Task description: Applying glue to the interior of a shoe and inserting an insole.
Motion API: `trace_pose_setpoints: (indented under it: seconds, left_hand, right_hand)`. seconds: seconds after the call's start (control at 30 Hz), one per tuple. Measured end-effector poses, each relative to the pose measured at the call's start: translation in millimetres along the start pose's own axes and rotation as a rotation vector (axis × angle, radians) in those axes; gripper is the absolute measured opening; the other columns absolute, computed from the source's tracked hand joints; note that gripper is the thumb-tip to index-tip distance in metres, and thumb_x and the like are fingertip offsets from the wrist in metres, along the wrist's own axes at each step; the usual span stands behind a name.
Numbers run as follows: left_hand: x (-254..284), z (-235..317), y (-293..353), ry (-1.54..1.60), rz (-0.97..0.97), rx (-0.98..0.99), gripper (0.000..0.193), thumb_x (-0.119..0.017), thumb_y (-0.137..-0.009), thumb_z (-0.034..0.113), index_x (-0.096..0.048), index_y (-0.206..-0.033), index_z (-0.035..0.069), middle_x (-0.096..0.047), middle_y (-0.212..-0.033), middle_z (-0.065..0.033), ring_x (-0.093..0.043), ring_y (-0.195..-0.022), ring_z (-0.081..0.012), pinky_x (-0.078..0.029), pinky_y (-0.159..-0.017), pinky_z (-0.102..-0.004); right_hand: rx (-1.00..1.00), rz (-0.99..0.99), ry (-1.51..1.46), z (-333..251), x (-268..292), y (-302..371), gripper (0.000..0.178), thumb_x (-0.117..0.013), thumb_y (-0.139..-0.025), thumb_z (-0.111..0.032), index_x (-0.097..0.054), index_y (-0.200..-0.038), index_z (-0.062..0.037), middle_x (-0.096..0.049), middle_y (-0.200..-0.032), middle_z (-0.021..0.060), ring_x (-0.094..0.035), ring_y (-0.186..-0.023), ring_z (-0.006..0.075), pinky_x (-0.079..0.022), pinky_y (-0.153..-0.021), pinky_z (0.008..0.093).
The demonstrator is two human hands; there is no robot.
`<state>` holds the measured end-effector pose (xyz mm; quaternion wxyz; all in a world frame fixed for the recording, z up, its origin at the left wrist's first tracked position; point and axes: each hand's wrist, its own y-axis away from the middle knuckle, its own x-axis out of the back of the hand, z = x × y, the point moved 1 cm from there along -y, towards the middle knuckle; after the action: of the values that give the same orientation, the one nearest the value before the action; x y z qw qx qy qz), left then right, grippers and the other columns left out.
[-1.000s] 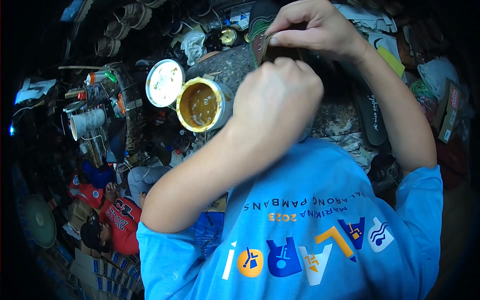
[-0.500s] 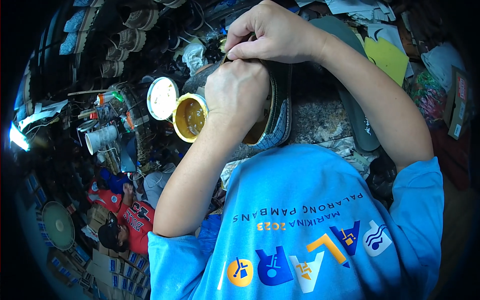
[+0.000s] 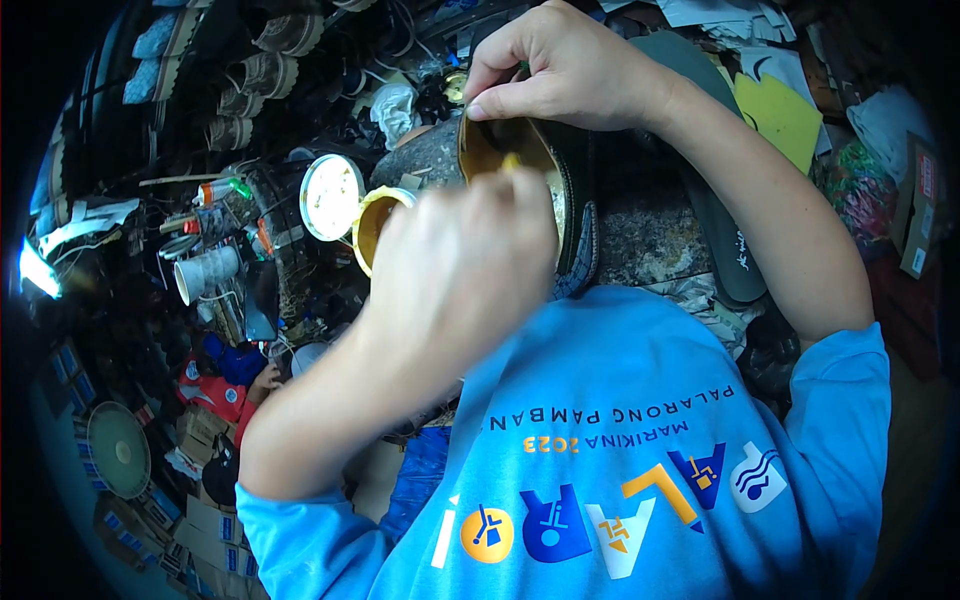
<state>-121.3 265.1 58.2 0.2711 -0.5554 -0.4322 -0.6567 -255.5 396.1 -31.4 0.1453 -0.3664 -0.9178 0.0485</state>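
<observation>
A dark shoe upper (image 3: pixel 583 240) with a tan inside and a bluish scaly-patterned part lies in front of me. My right hand (image 3: pixel 560 75) pinches its far edge between thumb and fingers. Over the near left part of the upper, my left hand (image 3: pixel 465 240) is curled and blurred by motion. A small yellow tip shows at its fingers; what they grip is too smeared to name. Left of that hand stands an open tub of yellowish glue (image 3: pixel 375 230), partly hidden by it. The tub's white lid (image 3: pixel 331 197) rests beside it.
A dark green sole-shaped piece (image 3: pixel 735 255) lies right of the upper. A white cup (image 3: pixel 207 275) and assorted tools are at the left. Yellow sheet material (image 3: pixel 778 122) and a cardboard box (image 3: pixel 916 205) sit at the right. Another person's red sleeve (image 3: pixel 215 390) shows lower left.
My left hand has left the upper's far edge and moved nearer to me, over its inside, covering more of the tub. My right hand stays on the edge. The other person is now more hidden.
</observation>
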Motion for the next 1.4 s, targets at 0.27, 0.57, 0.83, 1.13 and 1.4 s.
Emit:
trace_pose_setpoints:
  seconds: [0.27,0.57,0.83,1.13,1.4]
  left_hand:
    - [-8,-7,-4,0.003,0.021,0.04,0.012,-0.061,-0.083,0.007,-0.061,-0.083,-0.005,-0.069,-0.07,-0.0171,-0.074,-0.06,-0.031,-0.061,-0.051,-0.0439]
    - [26,6,20,0.2,-0.093,0.066,0.014,-0.063,-0.085,0.01,-0.056,-0.082,-0.002,-0.065,-0.068,-0.0168,-0.071,-0.057,-0.034,-0.059,-0.053,-0.0465]
    - [-48,-16,-31,-0.004,0.068,0.081,0.01,-0.067,-0.081,0.006,-0.065,-0.084,-0.003,-0.072,-0.077,-0.0187,-0.077,-0.068,-0.0319,-0.064,-0.059,-0.0399]
    - [-69,-14,-44,-0.075,0.195,0.257,0.009,-0.069,-0.078,0.007,-0.072,-0.07,0.004,-0.069,-0.067,-0.0168,-0.073,-0.06,-0.034,-0.061,-0.055,-0.0438]
    - [29,17,36,0.364,-0.03,0.037,0.019,-0.069,-0.084,0.012,-0.053,-0.08,0.003,-0.059,-0.063,-0.0139,-0.067,-0.055,-0.0329,-0.055,-0.051,-0.0463]
  right_hand:
    - [-0.048,-0.028,0.014,3,-4,2,0.016,-0.077,-0.086,-0.012,-0.08,-0.098,-0.0003,-0.078,-0.089,0.0124,-0.075,-0.082,0.019,-0.058,-0.077,0.0315]
    - [0.029,0.026,0.02,8,-5,3,0.017,-0.079,-0.091,-0.016,-0.081,-0.096,-0.0001,-0.077,-0.081,0.008,-0.071,-0.073,0.0118,-0.056,-0.069,0.0266]
    - [0.146,0.034,0.077,4,-6,4,0.015,-0.08,-0.089,-0.014,-0.081,-0.093,-0.0003,-0.077,-0.079,0.0097,-0.073,-0.072,0.013,-0.057,-0.068,0.0275]
    - [0.176,0.1,0.1,14,-12,3,0.015,-0.079,-0.088,-0.016,-0.081,-0.092,-0.0012,-0.077,-0.079,0.0095,-0.073,-0.072,0.0136,-0.056,-0.068,0.0281]
    - [0.092,0.055,0.068,4,-8,8,0.017,-0.079,-0.087,-0.018,-0.081,-0.093,-0.0017,-0.077,-0.079,0.0111,-0.074,-0.073,0.0176,-0.057,-0.069,0.031]
